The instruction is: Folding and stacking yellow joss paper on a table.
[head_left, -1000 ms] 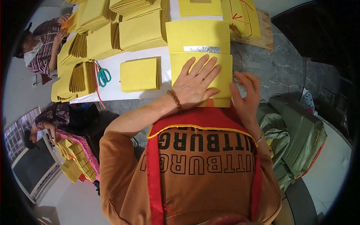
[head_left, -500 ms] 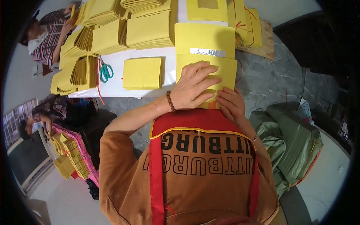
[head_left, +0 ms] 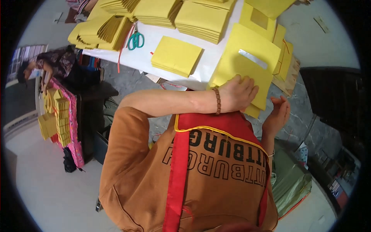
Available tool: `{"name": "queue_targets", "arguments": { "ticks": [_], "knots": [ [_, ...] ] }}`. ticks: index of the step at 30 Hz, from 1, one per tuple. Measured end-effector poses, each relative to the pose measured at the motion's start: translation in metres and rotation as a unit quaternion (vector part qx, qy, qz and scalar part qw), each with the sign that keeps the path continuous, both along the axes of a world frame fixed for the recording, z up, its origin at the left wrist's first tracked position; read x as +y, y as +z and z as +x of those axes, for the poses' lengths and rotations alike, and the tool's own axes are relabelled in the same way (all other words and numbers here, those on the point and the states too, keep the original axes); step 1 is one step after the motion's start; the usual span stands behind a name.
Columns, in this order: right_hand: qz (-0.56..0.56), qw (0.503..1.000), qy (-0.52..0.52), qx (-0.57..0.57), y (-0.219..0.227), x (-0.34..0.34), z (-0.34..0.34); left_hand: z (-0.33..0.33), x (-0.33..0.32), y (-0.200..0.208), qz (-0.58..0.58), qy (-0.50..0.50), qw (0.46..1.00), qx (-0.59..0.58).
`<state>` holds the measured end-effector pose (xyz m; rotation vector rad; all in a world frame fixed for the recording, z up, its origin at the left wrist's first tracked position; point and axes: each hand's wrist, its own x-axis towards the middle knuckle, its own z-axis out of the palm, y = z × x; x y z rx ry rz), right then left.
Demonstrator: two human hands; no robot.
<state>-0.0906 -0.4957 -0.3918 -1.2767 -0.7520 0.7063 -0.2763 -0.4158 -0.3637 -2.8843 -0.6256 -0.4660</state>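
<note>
My left hand (head_left: 239, 94), with a brown bead bracelet at the wrist, rests on a folded yellow paper sheet (head_left: 249, 75) at the table's near right edge. Its fingers are a little bent and apart, pressing on the paper. My right hand (head_left: 276, 114) is raised just right of the sheet, apart from it, fingers loosely bent with nothing visible in them. Beyond my left hand, a shiny silver strip (head_left: 253, 58) shows on the yellow paper. A small stack of yellow folded papers (head_left: 176, 56) lies left of it on the white tabletop (head_left: 148, 33).
Teal-handled scissors (head_left: 136, 40) and a red ribbon (head_left: 123, 50) lie left. Several yellow paper stacks (head_left: 203, 19) fill the table's far side. Another person (head_left: 58, 69) bends over yellow bundles (head_left: 62, 118) at far left. A green wrapped bundle (head_left: 291, 179) stands at lower right.
My view has turned, so the table sits tilted and higher. My right hand has lifted off the yellow paper to the right. My left hand's fingers have bent and moved down across it.
</note>
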Motion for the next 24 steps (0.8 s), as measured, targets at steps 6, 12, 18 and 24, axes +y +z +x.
{"name": "queue_targets", "arguments": {
  "ticks": [6, 12, 18, 24],
  "knots": [
    [-0.026, 1.000, 0.009, 0.013, -0.007, -0.004, -0.001, -0.051, 0.022, 0.041, -0.003, -0.017, 0.986, -0.169],
    [-0.005, 0.999, 0.023, 0.035, -0.010, -0.004, 0.004, -0.156, 0.063, -0.009, -0.023, 0.100, 0.993, -0.060],
    [-0.007, 0.997, 0.051, 0.057, -0.010, 0.001, 0.002, -0.188, 0.071, -0.078, -0.055, 0.138, 0.989, -0.002],
    [-0.029, 0.997, 0.040, 0.065, -0.011, 0.003, 0.005, -0.194, 0.078, -0.069, -0.054, 0.136, 0.989, -0.013]
  ]
}}
